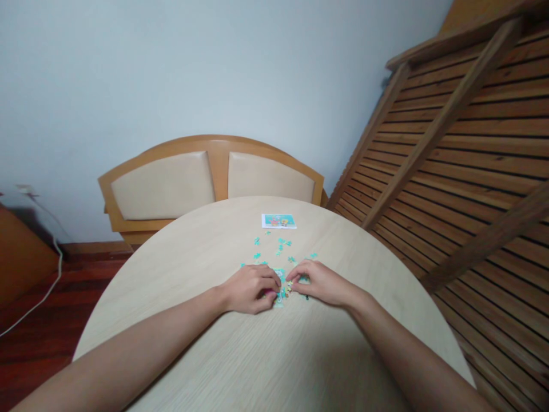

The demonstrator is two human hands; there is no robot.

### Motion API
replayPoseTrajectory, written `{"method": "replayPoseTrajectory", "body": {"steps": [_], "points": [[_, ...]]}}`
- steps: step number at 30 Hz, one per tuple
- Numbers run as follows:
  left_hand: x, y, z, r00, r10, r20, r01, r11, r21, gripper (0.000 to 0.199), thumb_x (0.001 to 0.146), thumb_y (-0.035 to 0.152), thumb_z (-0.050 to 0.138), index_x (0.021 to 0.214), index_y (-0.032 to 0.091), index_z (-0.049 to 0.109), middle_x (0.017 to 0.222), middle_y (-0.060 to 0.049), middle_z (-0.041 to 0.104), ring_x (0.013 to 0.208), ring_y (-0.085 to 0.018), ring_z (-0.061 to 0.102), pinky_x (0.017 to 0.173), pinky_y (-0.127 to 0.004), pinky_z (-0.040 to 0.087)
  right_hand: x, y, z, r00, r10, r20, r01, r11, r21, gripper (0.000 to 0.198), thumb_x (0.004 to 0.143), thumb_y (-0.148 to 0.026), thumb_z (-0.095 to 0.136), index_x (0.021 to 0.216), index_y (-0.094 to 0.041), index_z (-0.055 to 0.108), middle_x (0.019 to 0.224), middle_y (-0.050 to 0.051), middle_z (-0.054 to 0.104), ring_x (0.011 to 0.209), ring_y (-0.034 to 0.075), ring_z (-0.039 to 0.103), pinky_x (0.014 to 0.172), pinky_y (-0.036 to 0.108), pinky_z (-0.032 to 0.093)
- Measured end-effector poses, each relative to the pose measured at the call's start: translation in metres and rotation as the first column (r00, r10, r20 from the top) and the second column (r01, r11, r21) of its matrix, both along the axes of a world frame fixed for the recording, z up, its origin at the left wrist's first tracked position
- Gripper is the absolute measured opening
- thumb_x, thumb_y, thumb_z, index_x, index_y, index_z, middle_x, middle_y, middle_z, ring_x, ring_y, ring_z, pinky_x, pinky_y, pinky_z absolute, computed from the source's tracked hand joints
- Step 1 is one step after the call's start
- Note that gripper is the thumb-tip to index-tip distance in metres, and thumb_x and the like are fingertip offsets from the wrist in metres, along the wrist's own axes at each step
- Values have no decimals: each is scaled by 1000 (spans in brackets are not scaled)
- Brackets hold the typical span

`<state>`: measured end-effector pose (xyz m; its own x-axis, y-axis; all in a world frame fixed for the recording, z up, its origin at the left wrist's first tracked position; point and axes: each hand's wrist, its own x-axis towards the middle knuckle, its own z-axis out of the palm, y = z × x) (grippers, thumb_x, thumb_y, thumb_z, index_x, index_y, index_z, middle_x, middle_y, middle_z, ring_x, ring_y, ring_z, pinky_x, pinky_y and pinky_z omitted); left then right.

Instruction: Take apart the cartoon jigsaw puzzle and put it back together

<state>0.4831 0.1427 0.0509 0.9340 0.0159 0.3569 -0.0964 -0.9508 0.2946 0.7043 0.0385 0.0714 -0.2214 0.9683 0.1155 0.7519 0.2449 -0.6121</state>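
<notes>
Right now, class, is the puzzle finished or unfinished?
Unfinished: loose puzzle pieces lie scattered on the table, between the picture card and the left hand and right hand.

The location was a room in a home. Directions referred to a clock face centred on the round table (240, 360). A wooden headboard (220, 174) with padded panels (165, 189) stood at 11 o'clock, before a plain pale wall (206, 68). A slatted wooden frame (484, 154) stood at 2 o'clock. Reddish floorboards (66, 303) and a white cable (60, 263) occupied 9 o'clock. Small jigsaw pieces (257, 256) matched domestic use.
</notes>
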Motion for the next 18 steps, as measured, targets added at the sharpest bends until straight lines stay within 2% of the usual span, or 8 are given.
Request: {"method": "replayPoseTrajectory", "body": {"steps": [5,8,12,18], "points": [[-5,-2,-1,1000,-14,-12,14,1000,12,19,88,21,52,98,19,68,104,-7,71,96,-20,65,92,-31,49,8,-3,-6,996,14,86,-23,994,104,20,86,-27,72,105,-20,75,103,6,73,99,22,64,93,34,43],[-10,-4,0,999,-30,-27,32,998,53,30,89,26,54,115,20,66,109,-9,68,101,-23,63,94,-34,49,12,-5,-10,990,-1,142,-19,991,135,23,88,-28,70,110,-21,74,105,7,69,102,23,61,96,35,42],[-13,-8,3,995,-46,-90,58,989,135,50,89,37,58,138,23,55,129,-11,60,111,-29,59,99,-41,45,12,-5,-10,982,-18,188,-13,987,159,17,91,-27,66,105,-23,74,102,6,68,101,23,60,95,36,42],[-11,-13,7,990,-56,-133,75,987,142,53,91,39,57,141,22,50,135,-10,59,115,-30,55,104,-43,40,15,-5,-9,975,-56,213,19,985,170,15,90,-26,67,103,-20,73,103,7,72,102,24,61,95,37,43]]}}
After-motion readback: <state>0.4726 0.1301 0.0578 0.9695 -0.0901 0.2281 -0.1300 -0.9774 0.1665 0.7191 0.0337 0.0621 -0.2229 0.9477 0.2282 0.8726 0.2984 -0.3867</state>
